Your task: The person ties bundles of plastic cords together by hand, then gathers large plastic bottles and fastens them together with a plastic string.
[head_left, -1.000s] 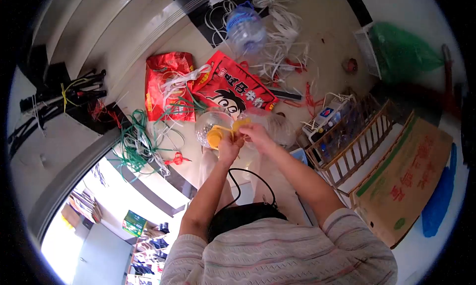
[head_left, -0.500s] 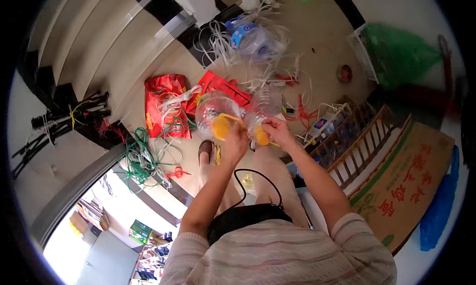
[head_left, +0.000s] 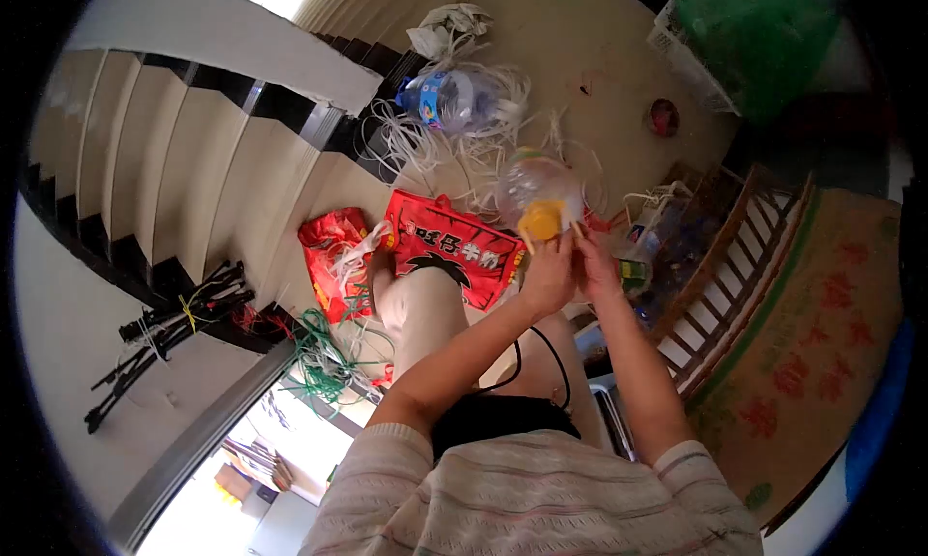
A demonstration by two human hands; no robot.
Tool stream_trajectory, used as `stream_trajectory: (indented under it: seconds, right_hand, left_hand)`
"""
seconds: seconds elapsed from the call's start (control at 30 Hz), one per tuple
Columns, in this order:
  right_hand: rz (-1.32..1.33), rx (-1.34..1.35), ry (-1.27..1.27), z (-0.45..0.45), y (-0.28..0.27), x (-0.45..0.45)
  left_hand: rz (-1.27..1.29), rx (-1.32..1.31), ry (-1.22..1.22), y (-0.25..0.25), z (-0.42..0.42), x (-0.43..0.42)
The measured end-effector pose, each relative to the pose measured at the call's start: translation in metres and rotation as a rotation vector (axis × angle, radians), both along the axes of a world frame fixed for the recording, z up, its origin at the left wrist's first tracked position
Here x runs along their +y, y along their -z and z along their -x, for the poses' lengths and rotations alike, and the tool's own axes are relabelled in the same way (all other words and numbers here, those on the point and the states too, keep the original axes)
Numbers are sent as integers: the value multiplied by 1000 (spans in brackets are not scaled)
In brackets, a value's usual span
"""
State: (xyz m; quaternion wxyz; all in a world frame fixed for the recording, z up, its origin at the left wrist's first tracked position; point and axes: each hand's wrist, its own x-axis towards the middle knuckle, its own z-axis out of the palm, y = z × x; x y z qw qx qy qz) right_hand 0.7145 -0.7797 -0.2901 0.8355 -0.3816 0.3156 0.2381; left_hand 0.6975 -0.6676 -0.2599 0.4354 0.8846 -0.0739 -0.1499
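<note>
A clear plastic bottle point(head_left: 520, 184) with a yellow cap point(head_left: 543, 219) is held in front of my knees, cap end towards me and slightly blurred. My left hand point(head_left: 549, 274) is closed just below the cap, where a thin yellow handle strip shows. Pressed against it, my right hand point(head_left: 596, 264) is closed by the other end of that strip. The fingertips of both hands are partly hidden. Only one cap is visible; whether a second bottle lies behind it I cannot tell. Under the hands, a red printed bag point(head_left: 454, 235) rests on the floor by my raised knee.
A large blue-labelled water bottle point(head_left: 452, 100) lies among white plastic straps point(head_left: 406, 135). Green straps point(head_left: 324, 358) and a red bag point(head_left: 324, 237) lie at left by the stairs point(head_left: 208, 131). A wooden rack point(head_left: 715, 309) and cardboard point(head_left: 807, 353) stand at right.
Two yellow-capped bottles were held apart, one per hand; now the hands are together and one cap shows. My view has shifted, one knee is raised, and the red printed bag shows more fully.
</note>
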Motion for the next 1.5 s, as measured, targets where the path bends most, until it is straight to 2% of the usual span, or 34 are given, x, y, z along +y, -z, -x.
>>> stream_trajectory:
  seconds: [0.03,0.07,0.13,0.17,0.23,0.27,0.3,0.4,0.47,0.5,0.53,0.57,0.6,0.63,0.67,0.77,0.87,0.93,0.97,1.0,1.03,1.07,1.1,1.13,1.17,1.2,1.23,1.27,1.3,1.37,1.4,1.43,1.5]
  right_hand:
    - [29,-7,69,-6,-9,0]
    - [57,-17,137,-12,-12,1]
    - [-24,18,181,-24,4,-9]
    - [-70,13,227,-26,17,-19]
    - [-111,59,359,-29,34,-33]
    - [-75,25,379,-23,49,-45]
    - [-33,-10,408,-16,66,-50]
    - [99,112,498,15,72,-30]
    - [221,236,547,18,67,3]
    - [285,299,567,18,68,20]
    - [257,320,563,19,69,29]
    - [233,338,554,18,74,31]
    - [211,352,542,22,78,29]
    - [84,255,542,40,93,22]
    - [123,283,503,40,94,25]
    - [294,376,369,17,88,39]
    - [339,551,374,-8,88,60]
    - [395,425,213,13,111,56]
    - [239,476,336,21,113,57]
    - [87,524,465,13,106,66]
    - [153,532,460,5,101,74]
    - [171,563,465,9,104,76]
    - [193,597,476,19,107,77]
    - [211,627,490,25,109,78]
    - [237,632,413,23,107,80]
    - [209,637,449,31,109,78]
    - [176,639,481,40,114,78]
    - [140,641,508,45,117,80]
    - [114,566,538,41,118,87]
    - [77,596,545,36,119,89]
    - [55,609,546,35,119,89]
    - [125,648,521,37,121,89]
    - [73,596,534,33,117,87]
  left_hand:
    - [-35,-16,36,-17,-9,1]
    - [40,-30,73,-23,-15,5]
    - [190,-69,145,-28,-34,22]
    - [223,11,144,-31,-47,36]
    - [185,-91,85,7,-73,73]
    - [179,38,-13,27,-91,93]
    - [90,300,-200,69,-110,114]
    - [-255,60,-279,156,-170,199]
    - [-205,117,-450,230,-195,270]
    - [-269,158,-429,219,-215,289]
    - [-396,214,-464,236,-231,311]
    - [-343,230,-445,264,-244,339]
    - [-398,230,-438,261,-258,345]
    - [-297,289,-510,300,-269,374]
    - [-197,347,-580,343,-279,398]
    - [-96,434,-557,352,-324,405]
    - [44,462,-650,352,-356,384]
    - [77,537,-686,376,-370,386]
    - [80,499,-679,381,-373,384]
    - [-83,448,-579,446,-378,414]
    - [14,498,-578,442,-383,412]
    - [-39,634,-694,419,-397,396]
    - [-61,456,-652,462,-394,413]
    - [357,506,-586,484,-395,437]
    - [305,637,-560,489,-406,443]
    - [208,567,-481,461,-409,427]
    - [378,609,-510,511,-411,453]
    - [337,625,-631,489,-409,433]
    - [316,692,-682,509,-410,447]
    - [162,733,-750,453,-402,409]
    - [33,737,-783,461,-400,415]
    - [9,734,-766,451,-397,408]
    - [52,717,-748,416,-387,397]
